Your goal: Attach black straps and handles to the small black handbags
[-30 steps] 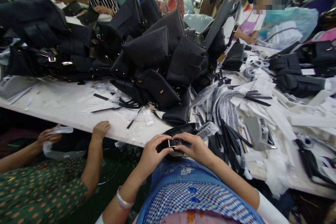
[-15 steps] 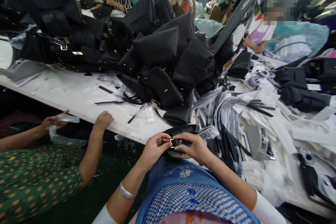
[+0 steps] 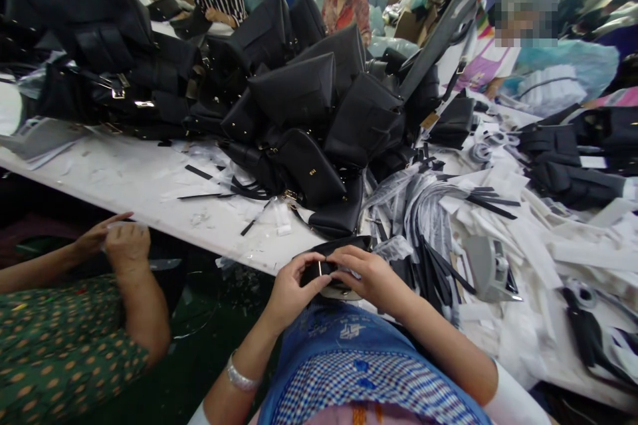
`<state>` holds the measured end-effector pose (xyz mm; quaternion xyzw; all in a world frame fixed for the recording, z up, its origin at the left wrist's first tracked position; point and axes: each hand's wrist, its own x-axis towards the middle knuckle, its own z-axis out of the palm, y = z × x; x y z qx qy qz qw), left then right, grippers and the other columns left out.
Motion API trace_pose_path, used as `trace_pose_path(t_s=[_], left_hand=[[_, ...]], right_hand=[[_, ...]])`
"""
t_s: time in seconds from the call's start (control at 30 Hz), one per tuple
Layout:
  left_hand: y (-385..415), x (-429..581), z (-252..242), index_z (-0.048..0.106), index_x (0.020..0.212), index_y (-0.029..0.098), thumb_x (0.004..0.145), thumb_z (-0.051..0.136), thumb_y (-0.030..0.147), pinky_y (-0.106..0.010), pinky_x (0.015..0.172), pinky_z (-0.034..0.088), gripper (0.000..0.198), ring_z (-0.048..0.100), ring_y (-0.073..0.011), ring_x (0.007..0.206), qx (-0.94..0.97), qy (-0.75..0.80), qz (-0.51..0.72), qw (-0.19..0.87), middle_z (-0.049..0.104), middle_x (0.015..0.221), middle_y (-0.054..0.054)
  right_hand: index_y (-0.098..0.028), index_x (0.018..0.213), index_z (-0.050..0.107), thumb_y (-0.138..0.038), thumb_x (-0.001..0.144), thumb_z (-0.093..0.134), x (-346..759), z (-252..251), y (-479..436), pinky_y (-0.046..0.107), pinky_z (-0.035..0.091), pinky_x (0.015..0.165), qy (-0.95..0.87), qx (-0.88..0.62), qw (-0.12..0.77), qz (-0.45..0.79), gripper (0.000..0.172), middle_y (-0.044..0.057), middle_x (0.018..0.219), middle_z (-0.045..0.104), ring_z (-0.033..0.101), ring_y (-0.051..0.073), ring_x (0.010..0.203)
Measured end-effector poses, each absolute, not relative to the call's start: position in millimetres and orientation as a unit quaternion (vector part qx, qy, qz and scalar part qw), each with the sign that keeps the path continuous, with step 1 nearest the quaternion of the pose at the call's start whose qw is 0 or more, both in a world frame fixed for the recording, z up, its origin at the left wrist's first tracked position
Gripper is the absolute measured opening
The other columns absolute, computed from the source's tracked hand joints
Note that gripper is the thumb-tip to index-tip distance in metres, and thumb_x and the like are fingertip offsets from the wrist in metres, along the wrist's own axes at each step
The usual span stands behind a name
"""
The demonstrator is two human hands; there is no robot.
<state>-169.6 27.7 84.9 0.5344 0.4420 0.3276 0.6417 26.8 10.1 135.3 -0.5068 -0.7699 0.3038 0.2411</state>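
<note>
At the table's front edge, close to my apron, a black handbag lies partly hidden under both hands. A gold-coloured buckle with a black strap shows between my fingers. My left hand is closed round the buckle from the left, thumb below and fingers above. From the right my right hand pinches at the strap beside the buckle; its fingertips almost meet the left ones and partly hide what they hold.
Black handbags are heaped across the white table. To my right lie plastic-wrapped straps, a grey tape dispenser and white paper strips. A co-worker's hands are close on the left; several people work beyond.
My fingers have shifted on the buckle, which has turned and now shows as a narrow bar. The left co-worker's hands have come together round the clear plastic.
</note>
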Motion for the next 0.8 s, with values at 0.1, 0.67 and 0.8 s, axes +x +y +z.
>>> trace_pose_path(t_s=[0.1, 0.67, 0.8], left_hand=[[27.5, -167.5, 84.2, 0.065, 0.102, 0.017, 0.076, 0.072, 0.035, -0.034, 0.088, 0.052, 0.033, 0.067, -0.0225, 0.095, 0.546, 0.469, 0.328, 0.612, 0.071, 0.1, -0.007], [33.4, -174.8, 81.2, 0.064, 0.102, 0.015, 0.074, 0.074, 0.031, -0.038, 0.094, 0.05, 0.033, 0.066, -0.0236, 0.099, 0.481, 0.463, 0.357, 0.653, 0.072, 0.101, -0.009], [32.4, -176.0, 78.8, 0.064, 0.102, 0.016, 0.075, 0.073, 0.029, -0.036, 0.093, 0.05, 0.032, 0.065, -0.0231, 0.101, 0.488, 0.456, 0.353, 0.656, 0.071, 0.103, -0.008]], right_hand=[[-0.023, 0.114, 0.064, -0.023, 0.092, 0.054, 38.8, 118.9, 9.2, 0.03, 0.052, 0.087, -0.776, -0.516, 0.23, 0.282, 0.025, 0.008, 0.106, 0.067, 0.064, 0.018, 0.098], [-0.025, 0.125, 0.058, -0.022, 0.095, 0.046, 34.5, 136.6, 3.7, 0.035, 0.049, 0.093, -0.809, -0.519, 0.235, 0.144, 0.032, 0.008, 0.118, 0.065, 0.06, 0.021, 0.105], [-0.021, 0.118, 0.062, -0.031, 0.095, 0.051, 12.2, 125.6, 13.8, 0.028, 0.053, 0.081, -0.806, -0.509, 0.219, 0.207, 0.028, 0.009, 0.106, 0.066, 0.064, 0.019, 0.094]])
